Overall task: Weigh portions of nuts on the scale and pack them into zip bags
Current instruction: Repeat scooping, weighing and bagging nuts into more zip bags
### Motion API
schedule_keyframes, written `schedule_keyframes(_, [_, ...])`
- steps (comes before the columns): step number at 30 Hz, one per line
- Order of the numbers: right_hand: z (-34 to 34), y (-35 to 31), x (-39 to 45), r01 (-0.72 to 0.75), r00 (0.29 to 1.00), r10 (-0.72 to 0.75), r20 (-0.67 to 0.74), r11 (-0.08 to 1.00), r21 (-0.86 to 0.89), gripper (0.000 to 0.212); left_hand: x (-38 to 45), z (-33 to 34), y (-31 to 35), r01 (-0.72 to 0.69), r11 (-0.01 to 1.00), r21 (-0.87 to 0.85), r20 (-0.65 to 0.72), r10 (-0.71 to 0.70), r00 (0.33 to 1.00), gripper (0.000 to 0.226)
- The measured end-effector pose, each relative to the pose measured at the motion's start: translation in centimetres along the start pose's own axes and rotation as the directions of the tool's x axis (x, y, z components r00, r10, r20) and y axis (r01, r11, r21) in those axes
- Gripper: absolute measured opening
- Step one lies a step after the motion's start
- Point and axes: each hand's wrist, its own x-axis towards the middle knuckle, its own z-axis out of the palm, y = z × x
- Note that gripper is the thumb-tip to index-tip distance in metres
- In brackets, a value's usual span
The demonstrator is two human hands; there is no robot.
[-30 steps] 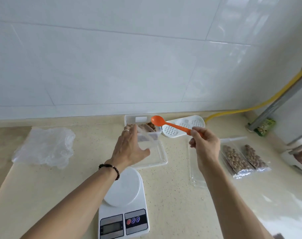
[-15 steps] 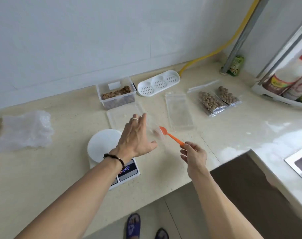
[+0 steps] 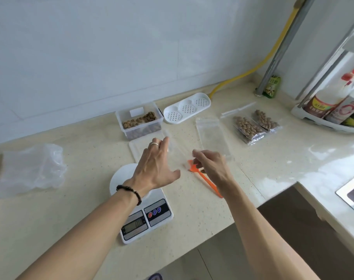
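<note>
Head view: left hand (image 3: 155, 164) holds a small clear plastic cup (image 3: 177, 153) just above the counter beyond the white kitchen scale (image 3: 140, 207), fingers spread round its side, thumb underneath; the cup is blurred and see-through, contents not readable. Right hand (image 3: 211, 166) hovers beside the cup, fingers loosely bent, gripping nothing I can see. Orange plastic spoon (image 3: 205, 179) lies on the counter under it. Nuts sit in the open clear tub (image 3: 139, 122) behind, its lid (image 3: 135, 148) flat in front. Empty zip bag (image 3: 212, 137) lies flat just right of the hands; two filled zip bags (image 3: 255, 126) beyond it. Handling guess: the cup is thin, light, easily squashed, so hold mid-wall gently; the empty bag is limp, slick film, best pinched at the zip mouth and held open; the nuts are hard and roll, so pour slowly.
</note>
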Motion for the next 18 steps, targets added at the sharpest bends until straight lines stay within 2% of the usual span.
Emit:
schedule_keyframes(3, [2.1,-3.9,0.7,0.148,0.973,-0.13,0.193,0.986,-0.08,0.035,0.0,-1.0,-1.3,0.005,1.0,-0.007,-0.02,-0.005,1.0,0.091])
schedule_keyframes(6, [3.9,-4.6,2.1,0.189,0.962,-0.146,0.233,0.966,-0.178,0.015,-0.6,-2.0,-3.1,0.023,0.999,-0.022,0.009,-0.023,1.0,0.109])
schedule_keyframes(8, [5.1,-4.7,2.5,0.183,0.956,-0.134,0.261,0.967,-0.175,0.002,-1.2,-2.5,-4.6,0.032,0.997,-0.071,0.047,-0.029,0.998,0.116])
schedule_keyframes(12, [7.1,-4.1,3.1,0.137,0.951,-0.119,0.285,0.99,-0.042,0.008,-1.9,-2.7,-8.4,0.117,0.965,-0.236,0.095,-0.097,0.991,0.082])
schedule_keyframes(15, [7.9,-2.9,3.9,0.012,0.976,-0.028,0.217,0.997,0.076,0.009,-2.3,-1.8,-11.6,0.206,0.957,-0.205,0.149,-0.177,0.973,0.051])
schedule_keyframes(18, [8.7,-1.5,4.8,-0.078,0.989,0.055,0.14,0.983,0.168,0.008,-2.5,-0.5,-13.3,0.245,0.947,-0.209,0.157,-0.215,0.964,0.037])
